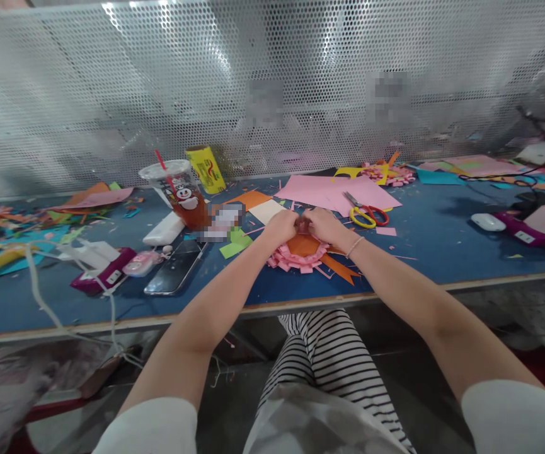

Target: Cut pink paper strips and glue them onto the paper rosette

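Observation:
On the blue table, an orange paper disc [302,245] with a pink looped fringe [295,261] and orange tails [344,271] lies near the front edge. My left hand [283,226] and my right hand [322,225] meet over its far side, fingers bent inward and close together. What the fingertips grip is too small and hidden to name. Behind my right hand are scissors [365,214] with yellow and red handles, lying partly on a pink sheet [333,191].
Left of my hands stand a plastic cup [189,202] with a straw and a yellow box [206,169]; a phone [175,271] lies nearer. Purple power strips [104,271] with cables sit on both sides. A perforated metal screen [253,57] rises behind the table.

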### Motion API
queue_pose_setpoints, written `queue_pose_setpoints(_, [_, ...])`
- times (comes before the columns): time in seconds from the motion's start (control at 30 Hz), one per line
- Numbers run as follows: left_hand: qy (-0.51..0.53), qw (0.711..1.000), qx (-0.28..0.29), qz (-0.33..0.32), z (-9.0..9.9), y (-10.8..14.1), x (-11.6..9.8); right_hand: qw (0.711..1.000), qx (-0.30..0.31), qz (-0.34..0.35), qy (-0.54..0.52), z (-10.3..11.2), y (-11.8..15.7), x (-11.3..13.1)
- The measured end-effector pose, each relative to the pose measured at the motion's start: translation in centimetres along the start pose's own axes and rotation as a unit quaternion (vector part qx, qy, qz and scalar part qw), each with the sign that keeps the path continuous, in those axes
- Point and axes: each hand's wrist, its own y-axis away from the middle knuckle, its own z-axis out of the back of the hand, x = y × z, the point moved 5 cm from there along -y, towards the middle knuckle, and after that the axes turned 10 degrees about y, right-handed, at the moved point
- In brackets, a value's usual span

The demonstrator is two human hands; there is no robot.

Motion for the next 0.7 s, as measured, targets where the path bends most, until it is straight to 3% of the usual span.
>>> queue_pose_setpoints(0.17, [-0.010,0.999,0.006,0.035,0.0,0.2,-0.2,0.994,0.022,0.015,0.105,0.5,0.3,1.4])
queue_pose_setpoints(0.3, [-0.008,1.000,0.010,0.028,-0.2,0.0,-0.5,0.990,0.035,0.012,0.140,0.6,0.2,2.0])
queue_pose_setpoints(0.7, [-0.005,1.000,0.031,0.001,-0.2,0.0,-0.3,0.990,0.032,0.009,0.138,0.7,0.5,2.4])
